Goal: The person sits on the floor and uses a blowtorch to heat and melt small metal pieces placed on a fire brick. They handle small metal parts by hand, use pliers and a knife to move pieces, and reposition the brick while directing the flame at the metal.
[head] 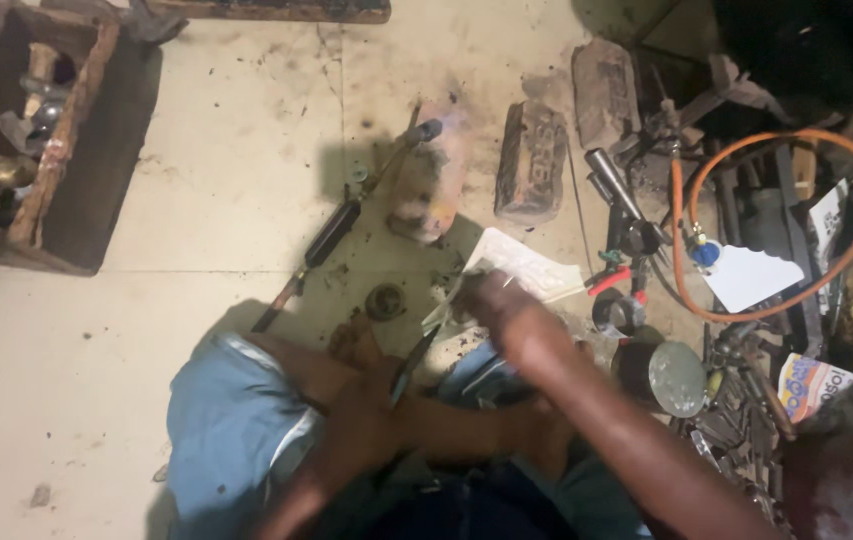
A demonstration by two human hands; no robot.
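Observation:
My right hand point(494, 298) reaches forward and closes on the edge of a crumpled white paper point(531, 265) lying on the floor. My left hand point(366, 405) rests low by my crossed legs in blue trousers and grips thin dark tongs point(414, 358) that point up toward the paper. A small round metal piece point(384, 300) sits on the floor just ahead of the left hand. Beyond it lies a long black gas torch point(341, 220), its tip at a scorched block point(431, 185).
A dark brick point(531, 165) and another brick point(604, 90) lie behind the paper. An orange hose point(746, 310) loops among cluttered tools at right, near a round tin point(674, 378). A wooden box point(56, 150) with metal parts stands at far left.

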